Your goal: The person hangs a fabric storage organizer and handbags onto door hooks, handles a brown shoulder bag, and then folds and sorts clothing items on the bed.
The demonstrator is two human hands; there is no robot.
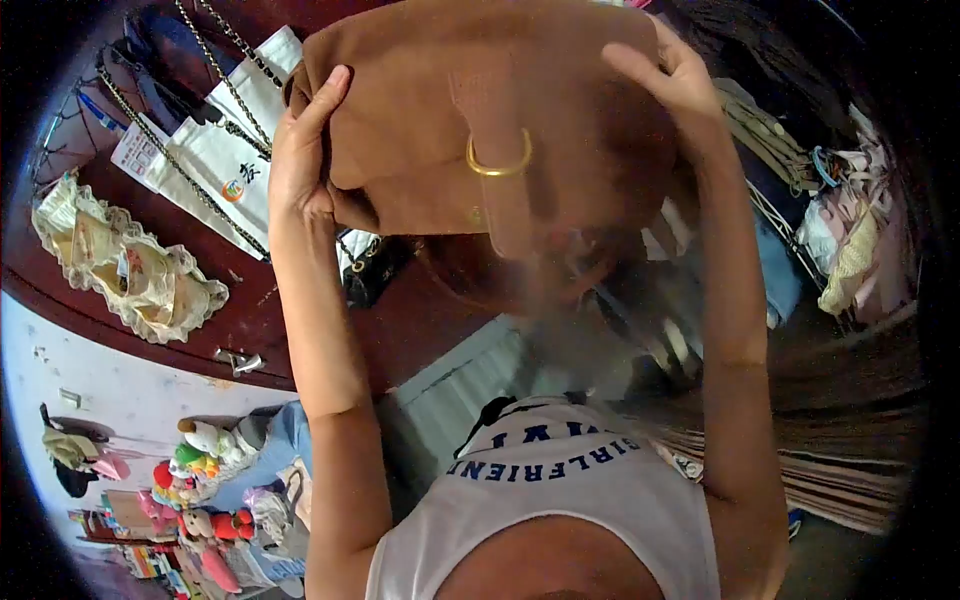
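Note:
A brown suede-like handbag [400, 130] is held up in front of me at the top of the head view. A strap with a gold-coloured D-shaped ring [500, 172] runs down its front. My left hand [303, 150] grips the bag's left side, thumb on the front and the other fingers hidden behind. At the right edge my right hand [685, 85] has its thumb against the front, its fingers out of sight behind the bag. A blurry patch covers part of the view to the right of the ring.
On the dark red door [330, 335] at left hang a white tote bag [235, 180], chain straps and a lacy pocket organiser [125, 262]. A small black bag [370, 270] hangs below the handbag. Plush toys [215, 520] sit at lower left; hanging clothes [850, 240] fill the right.

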